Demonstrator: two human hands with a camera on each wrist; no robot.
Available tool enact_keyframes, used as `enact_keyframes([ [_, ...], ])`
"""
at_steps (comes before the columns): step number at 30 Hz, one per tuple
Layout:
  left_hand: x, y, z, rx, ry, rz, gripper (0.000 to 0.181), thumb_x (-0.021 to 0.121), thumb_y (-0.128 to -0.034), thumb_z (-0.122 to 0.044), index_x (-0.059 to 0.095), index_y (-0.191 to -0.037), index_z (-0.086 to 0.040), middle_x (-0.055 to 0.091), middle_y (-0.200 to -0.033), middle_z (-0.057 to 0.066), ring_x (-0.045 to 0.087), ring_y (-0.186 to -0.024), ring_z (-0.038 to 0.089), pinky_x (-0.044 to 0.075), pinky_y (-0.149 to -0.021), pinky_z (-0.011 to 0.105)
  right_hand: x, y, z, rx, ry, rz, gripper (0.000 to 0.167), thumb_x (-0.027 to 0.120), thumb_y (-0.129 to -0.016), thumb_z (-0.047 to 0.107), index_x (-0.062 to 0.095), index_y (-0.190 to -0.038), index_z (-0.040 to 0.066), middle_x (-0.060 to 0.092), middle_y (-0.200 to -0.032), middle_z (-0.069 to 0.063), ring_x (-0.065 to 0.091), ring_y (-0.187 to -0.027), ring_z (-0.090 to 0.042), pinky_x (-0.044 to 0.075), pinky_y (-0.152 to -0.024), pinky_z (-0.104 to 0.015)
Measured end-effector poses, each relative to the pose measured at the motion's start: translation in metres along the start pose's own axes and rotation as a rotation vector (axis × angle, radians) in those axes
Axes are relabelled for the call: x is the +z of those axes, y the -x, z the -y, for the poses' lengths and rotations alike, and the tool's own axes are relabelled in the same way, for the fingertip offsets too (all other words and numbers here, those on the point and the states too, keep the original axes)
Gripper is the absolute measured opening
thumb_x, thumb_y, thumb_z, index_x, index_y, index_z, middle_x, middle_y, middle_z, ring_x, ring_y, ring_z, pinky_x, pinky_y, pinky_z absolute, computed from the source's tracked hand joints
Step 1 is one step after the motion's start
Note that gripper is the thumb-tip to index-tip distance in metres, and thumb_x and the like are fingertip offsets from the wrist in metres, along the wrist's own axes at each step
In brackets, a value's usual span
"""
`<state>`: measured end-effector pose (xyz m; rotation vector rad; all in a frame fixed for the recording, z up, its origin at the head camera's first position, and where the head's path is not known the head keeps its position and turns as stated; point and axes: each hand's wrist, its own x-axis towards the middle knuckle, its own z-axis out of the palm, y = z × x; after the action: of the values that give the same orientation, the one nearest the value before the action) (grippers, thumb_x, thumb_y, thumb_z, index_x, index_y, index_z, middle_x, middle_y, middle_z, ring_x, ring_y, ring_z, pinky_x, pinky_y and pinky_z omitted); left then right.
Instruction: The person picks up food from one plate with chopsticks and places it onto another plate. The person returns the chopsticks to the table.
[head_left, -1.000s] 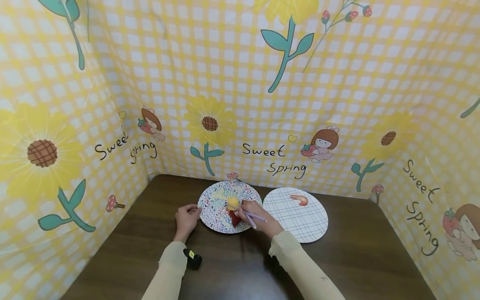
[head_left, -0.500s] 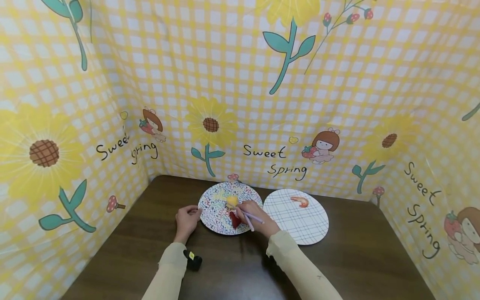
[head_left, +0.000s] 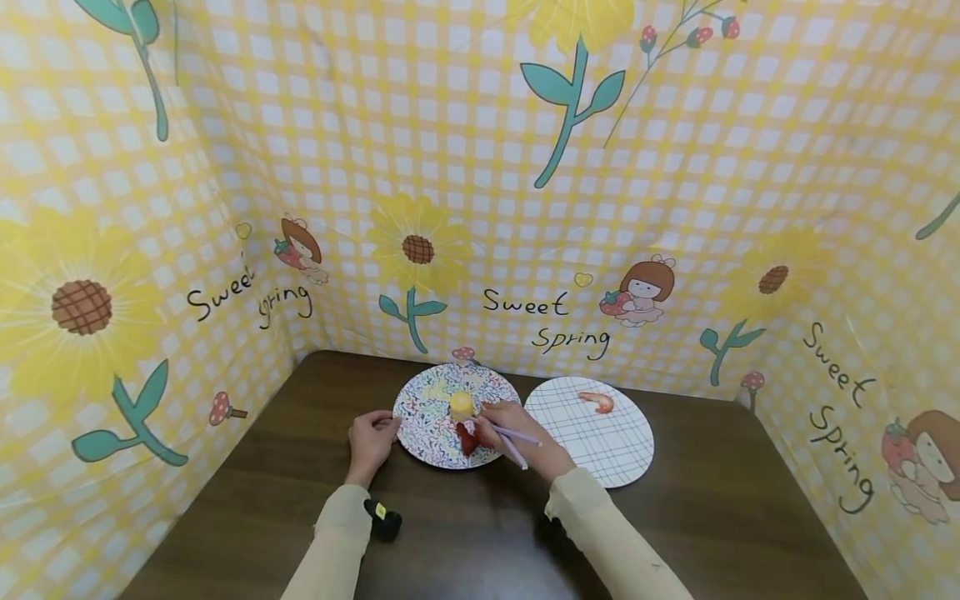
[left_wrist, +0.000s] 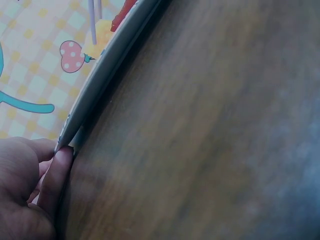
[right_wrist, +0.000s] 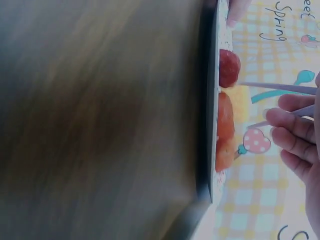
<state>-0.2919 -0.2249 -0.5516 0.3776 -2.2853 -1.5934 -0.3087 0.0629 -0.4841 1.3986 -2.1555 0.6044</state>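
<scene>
My left hand (head_left: 371, 442) pinches the left rim of a round, multicolour-speckled plate (head_left: 423, 433). The left wrist view shows thumb and finger on that rim (left_wrist: 82, 112). In my right hand (head_left: 528, 437) is a pair of light purple chopsticks (head_left: 513, 450), their tips over the plate. A short yellow block (head_left: 461, 405) stands near the plate's middle, with a dark red piece (head_left: 468, 438) in front of it. In the right wrist view, the chopstick tips are spread, one close beside the red piece (right_wrist: 229, 68). An orange, shrimp-like piece (right_wrist: 225, 117) lies there too, mostly hidden in the head view.
Right of the speckled plate is a white plate with dark grid lines (head_left: 592, 450), bearing a shrimp (head_left: 596, 402) near its far rim. Both sit on a dark wooden table (head_left: 450, 542). A yellow checked cloth (head_left: 480, 208) covers the walls behind and at the sides.
My right hand and the chopsticks' rear ends have shifted slightly right, and the tips have drawn down from the yellow block's side. My left hand stays on the rim.
</scene>
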Motion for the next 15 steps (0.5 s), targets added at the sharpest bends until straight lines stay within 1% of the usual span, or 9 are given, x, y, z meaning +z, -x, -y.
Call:
enact_keyframes([
  [3,0.000,0.000,0.000,-0.009,-0.014,0.000,0.024,0.074,-0.0936,-0.014,0.073,-0.109,0.005,0.074,-0.098,0.019,0.065,-0.070,0.008,0.053,-0.059,0.018,-0.010,0.007,0.000,-0.001,0.017,-0.039,0.011,0.065,-0.091,-0.001,0.073,-0.085,0.005,0.065,-0.073,-0.001,0.059,-0.066,-0.015,0.051,-0.063,-0.024],
  [6,0.000,0.000,0.000,-0.003,-0.017,-0.001,0.025,0.074,-0.0937,-0.013,0.073,-0.109,0.006,0.074,-0.098,0.021,0.066,-0.071,0.010,0.053,-0.059,0.018,-0.021,0.015,-0.002,-0.004,0.009,-0.062,0.013,0.064,-0.090,-0.003,0.073,-0.087,0.006,0.064,-0.071,-0.001,0.057,-0.064,-0.015,0.049,-0.061,-0.024],
  [9,0.000,0.001,-0.002,0.007,-0.012,-0.001,0.025,0.074,-0.0938,-0.013,0.073,-0.109,0.007,0.074,-0.098,0.022,0.067,-0.071,0.010,0.053,-0.059,0.018,-0.032,0.025,-0.006,0.028,-0.003,-0.073,0.016,0.061,-0.093,-0.003,0.071,-0.085,0.007,0.064,-0.072,-0.001,0.058,-0.067,-0.015,0.049,-0.063,-0.026],
  [11,0.000,0.001,-0.003,0.009,-0.011,0.002,0.025,0.074,-0.0940,-0.013,0.073,-0.110,0.007,0.074,-0.098,0.022,0.067,-0.072,0.010,0.052,-0.059,0.017,-0.041,0.033,-0.009,0.074,-0.009,-0.077,0.016,0.060,-0.094,-0.002,0.073,-0.088,0.005,0.067,-0.075,-0.004,0.060,-0.070,-0.018,0.051,-0.065,-0.029],
  [14,-0.001,0.001,-0.002,0.005,-0.016,0.009,0.026,0.073,-0.0948,-0.013,0.072,-0.111,0.007,0.074,-0.100,0.023,0.067,-0.073,0.010,0.052,-0.060,0.017,-0.048,0.048,-0.020,0.190,-0.010,-0.051,0.020,0.056,-0.099,0.003,0.074,-0.089,0.003,0.070,-0.079,-0.006,0.062,-0.075,-0.020,0.053,-0.068,-0.033],
  [15,-0.001,0.001,-0.002,0.000,-0.017,0.011,0.026,0.072,-0.0951,-0.014,0.072,-0.111,0.007,0.074,-0.100,0.023,0.067,-0.073,0.010,0.052,-0.060,0.017,-0.054,0.052,-0.020,0.218,-0.012,-0.050,0.020,0.056,-0.098,0.001,0.074,-0.089,0.002,0.072,-0.082,-0.008,0.064,-0.076,-0.022,0.054,-0.069,-0.035],
])
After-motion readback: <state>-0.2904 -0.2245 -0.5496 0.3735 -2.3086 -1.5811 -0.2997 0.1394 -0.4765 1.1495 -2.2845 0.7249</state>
